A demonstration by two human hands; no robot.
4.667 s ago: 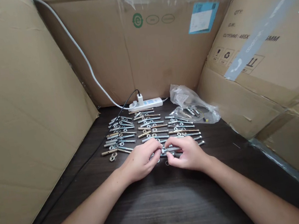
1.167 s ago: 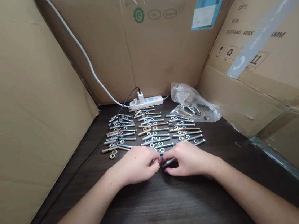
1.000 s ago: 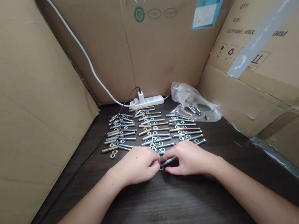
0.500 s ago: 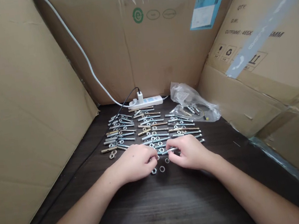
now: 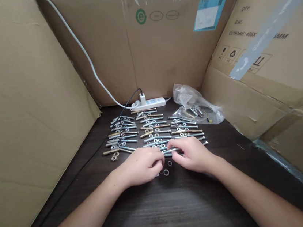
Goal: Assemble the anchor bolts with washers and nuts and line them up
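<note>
My left hand (image 5: 144,165) is closed low over the dark table, its fingertips beside a flat washer (image 5: 166,172) and a thin ring (image 5: 170,163). What those fingers hold, if anything, is hidden. Across from it, my right hand (image 5: 191,154) pinches a silver bolt (image 5: 169,150) near the front of the middle group. Several bolts, sleeves, nuts and washers lie in three groups beyond my hands. A brass-coloured sleeve (image 5: 111,152) lies at the front of the left group, with a nut (image 5: 114,158) just below it.
A white power strip (image 5: 155,102) with a plugged-in adapter stands behind the bolts. The clear plastic bag (image 5: 194,102) at the back right holds metal parts. A black cable (image 5: 78,170) crosses the table on the left. Cardboard boxes (image 5: 166,52) wall in the back and both sides.
My left hand has moved slightly right, towards my right hand, and now covers most of the nut at its fingertips. The flat washer has shifted a little. My right hand has hardly moved.
</note>
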